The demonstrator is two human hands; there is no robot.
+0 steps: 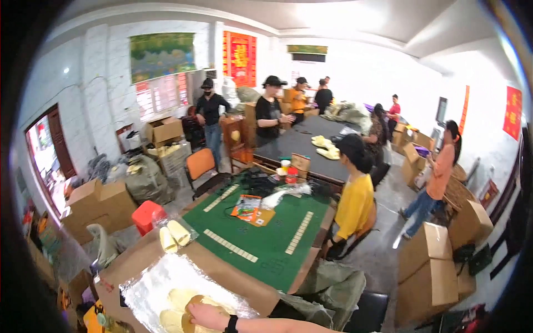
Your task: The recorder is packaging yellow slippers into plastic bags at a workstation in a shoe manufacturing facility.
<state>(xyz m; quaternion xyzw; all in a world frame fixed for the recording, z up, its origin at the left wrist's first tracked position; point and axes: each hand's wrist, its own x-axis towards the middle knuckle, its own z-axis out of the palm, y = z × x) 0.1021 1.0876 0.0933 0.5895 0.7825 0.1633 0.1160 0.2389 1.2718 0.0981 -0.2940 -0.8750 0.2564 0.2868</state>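
Reaching in from the lower right, my right hand (206, 317), with a black band at its wrist, has its fingers closed on a pale yellow slipper (192, 304) showing a tan part. More pale yellow slippers (171, 320) lie beside it, on shiny clear plastic (150, 286) spread over the brown-covered near table (119, 272). The lower edge of the picture cuts off part of this group. Another pair of slippers (175, 236) rests in clear plastic at the table's far corner. My left hand is out of sight.
Beyond stands a green-topped table (261, 233) with rows of white tiles and an orange packet (246, 206). A person in yellow (355, 205) sits at its right. Cardboard boxes (427, 283) stand at right; a red stool (149, 216) is at left. Several people are around a long grey table (300, 144).
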